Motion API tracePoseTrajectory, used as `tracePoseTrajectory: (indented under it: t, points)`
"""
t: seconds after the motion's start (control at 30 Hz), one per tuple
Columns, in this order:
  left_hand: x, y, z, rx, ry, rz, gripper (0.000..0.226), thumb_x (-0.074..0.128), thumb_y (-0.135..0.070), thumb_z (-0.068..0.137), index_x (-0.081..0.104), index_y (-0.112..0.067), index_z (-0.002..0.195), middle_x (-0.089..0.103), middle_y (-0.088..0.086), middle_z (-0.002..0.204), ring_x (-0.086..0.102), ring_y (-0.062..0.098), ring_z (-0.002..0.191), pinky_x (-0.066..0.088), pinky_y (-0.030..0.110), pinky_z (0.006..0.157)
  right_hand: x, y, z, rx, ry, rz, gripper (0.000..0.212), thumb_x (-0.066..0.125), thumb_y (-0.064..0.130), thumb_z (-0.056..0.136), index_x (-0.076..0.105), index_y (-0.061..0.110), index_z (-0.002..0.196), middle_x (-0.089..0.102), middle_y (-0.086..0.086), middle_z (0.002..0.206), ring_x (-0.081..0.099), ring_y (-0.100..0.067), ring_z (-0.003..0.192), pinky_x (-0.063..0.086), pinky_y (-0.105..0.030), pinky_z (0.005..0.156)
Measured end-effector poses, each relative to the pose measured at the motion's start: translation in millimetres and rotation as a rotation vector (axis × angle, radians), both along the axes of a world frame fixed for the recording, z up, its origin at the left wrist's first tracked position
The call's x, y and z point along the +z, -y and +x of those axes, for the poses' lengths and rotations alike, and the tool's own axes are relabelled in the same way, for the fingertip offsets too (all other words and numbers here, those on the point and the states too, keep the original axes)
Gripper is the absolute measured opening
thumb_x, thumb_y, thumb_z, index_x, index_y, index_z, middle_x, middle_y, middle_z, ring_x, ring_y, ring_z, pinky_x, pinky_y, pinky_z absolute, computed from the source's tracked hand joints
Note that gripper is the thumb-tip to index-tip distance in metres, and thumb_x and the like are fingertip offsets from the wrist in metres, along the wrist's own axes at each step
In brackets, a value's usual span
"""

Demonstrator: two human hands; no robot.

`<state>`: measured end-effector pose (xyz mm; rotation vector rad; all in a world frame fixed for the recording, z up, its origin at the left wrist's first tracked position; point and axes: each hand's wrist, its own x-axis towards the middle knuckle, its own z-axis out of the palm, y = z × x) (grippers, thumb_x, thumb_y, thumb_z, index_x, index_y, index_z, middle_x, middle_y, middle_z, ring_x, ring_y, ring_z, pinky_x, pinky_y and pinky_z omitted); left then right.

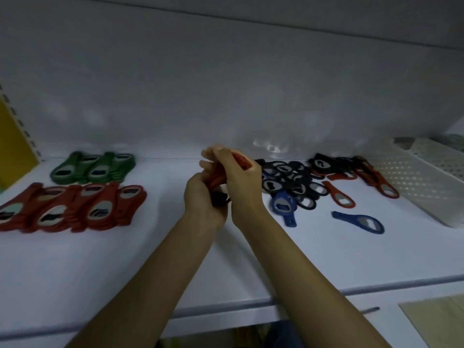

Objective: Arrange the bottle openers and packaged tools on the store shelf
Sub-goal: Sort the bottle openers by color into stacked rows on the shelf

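Both hands meet above the middle of the white shelf [150,259]. My left hand [200,199] grips a bundle of red bottle openers [218,178] from below. My right hand [241,177] curls round the same bundle from the right, with a red opener end showing above it. Something black pokes out under the hands. Neat rows of red openers [75,207] and green openers [93,168] lie at the left. A loose heap of black openers [288,179], red openers [339,194] and two blue openers [359,222] lies at the right.
A white perforated basket [414,182] stands at the far right of the shelf. A yellow panel [12,144] closes the left end. The shelf's front edge [226,307] runs below my forearms. The white back wall rises close behind the openers.
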<state>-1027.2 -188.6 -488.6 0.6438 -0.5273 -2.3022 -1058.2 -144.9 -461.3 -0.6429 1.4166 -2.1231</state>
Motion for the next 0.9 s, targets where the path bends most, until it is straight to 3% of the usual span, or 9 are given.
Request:
tracePoseTrajectory:
  t: [0.17, 0.27, 0.37, 0.43, 0.53, 0.6, 0.7, 0.8, 0.9]
  points:
    - [3.8, 4.6, 28.1, 0.133, 0.105, -0.175, 0.024, 0.044, -0.017, 0.096, 0.066, -0.011, 0.093, 0.07, 0.005, 0.085, 0.067, 0.017, 0.082, 0.05, 0.027, 0.067, 0.4, 16.5, 22.3, 0.078, 0.003, 0.049, 0.017, 0.067, 0.015, 0.087, 0.064, 0.001, 0.079, 0.071, -0.005, 0.067, 0.067, -0.011, 0.06, 0.056, -0.022, 0.064]
    - [3.0, 4.1, 35.6, 0.253, 0.27, -0.342, 0.025, 0.045, -0.017, 0.095, 0.064, -0.008, 0.109, 0.069, 0.008, 0.103, 0.066, 0.019, 0.094, 0.051, 0.029, 0.07, 1.0, 23.2, 28.9, 0.11, 0.134, 0.012, 0.013, 0.058, 0.011, 0.091, 0.065, 0.008, 0.08, 0.074, -0.009, 0.078, 0.07, -0.017, 0.071, 0.057, -0.033, 0.082]
    - [1.9, 0.2, 51.4, 0.266, 0.301, -0.529, 0.022, 0.046, -0.023, 0.096, 0.068, -0.022, 0.099, 0.07, -0.001, 0.1, 0.065, 0.014, 0.097, 0.054, 0.031, 0.079, 2.9, 25.9, 31.9, 0.113, 0.263, -0.052, 0.012, 0.055, 0.007, 0.091, 0.066, 0.005, 0.087, 0.074, -0.013, 0.087, 0.069, -0.022, 0.075, 0.057, -0.035, 0.081]
    - [-4.3, -1.3, 66.2, 0.25, 0.373, -0.828, 0.019, 0.049, -0.029, 0.097, 0.066, -0.029, 0.105, 0.068, -0.009, 0.103, 0.063, 0.004, 0.096, 0.052, 0.023, 0.084, 3.3, 28.6, 31.1, 0.092, 0.287, -0.073, 0.012, 0.054, 0.01, 0.093, 0.064, 0.005, 0.087, 0.074, -0.012, 0.085, 0.07, -0.022, 0.078, 0.056, -0.036, 0.084]
    - [-16.5, 10.7, 82.6, 0.273, 0.643, -1.352, 0.028, 0.054, -0.023, 0.094, 0.057, -0.025, 0.122, 0.062, -0.012, 0.109, 0.059, -0.001, 0.096, 0.046, 0.008, 0.079, 2.4, 34.8, 29.9, 0.08, 0.26, -0.039, 0.012, 0.055, 0.018, 0.094, 0.063, 0.009, 0.091, 0.074, -0.009, 0.087, 0.07, -0.02, 0.095, 0.05, -0.035, 0.094]
    - [-15.5, 20.6, 89.9, 0.271, 0.66, -1.352, 0.023, 0.055, -0.016, 0.093, 0.061, -0.026, 0.113, 0.066, -0.012, 0.101, 0.063, 0.003, 0.089, 0.052, 0.017, 0.078, 1.7, 38.1, 31.3, 0.131, 0.204, 0.016, 0.013, 0.058, 0.024, 0.094, 0.063, 0.012, 0.096, 0.074, -0.008, 0.09, 0.069, -0.02, 0.099, 0.05, -0.036, 0.095]
    - [-9.7, 27.2, 99.1, 0.194, 0.505, -1.074, 0.019, 0.057, -0.011, 0.092, 0.062, -0.028, 0.098, 0.068, -0.008, 0.095, 0.067, 0.007, 0.084, 0.056, 0.024, 0.072, -2.1, 33.8, 28.8, 0.25, 0.029, 0.053, 0.029, 0.063, 0.033, 0.085, 0.061, 0.016, 0.109, 0.072, -0.008, 0.104, 0.066, -0.023, 0.104, 0.052, -0.038, 0.096]
    - [-3.6, 30.1, 109.2, 0.093, 0.426, -0.833, 0.016, 0.058, -0.008, 0.092, 0.063, -0.014, 0.105, 0.068, 0.003, 0.1, 0.069, 0.008, 0.085, 0.054, 0.017, 0.069, -9.8, 24.6, 21.7, 0.352, -0.162, 0.03, 0.042, 0.063, 0.028, 0.077, 0.061, 0.013, 0.116, 0.071, -0.004, 0.111, 0.066, -0.023, 0.104, 0.054, -0.033, 0.088]
    - [-5.2, 37.7, 116.2, 0.037, 0.529, -0.982, 0.035, 0.059, -0.018, 0.092, 0.057, -0.008, 0.125, 0.067, 0.003, 0.109, 0.067, 0.012, 0.095, 0.055, 0.019, 0.071, -15.0, 25.6, 19.5, 0.359, -0.131, 0.043, 0.037, 0.063, 0.019, 0.08, 0.063, 0.006, 0.114, 0.072, -0.007, 0.107, 0.068, -0.025, 0.098, 0.055, -0.03, 0.081]
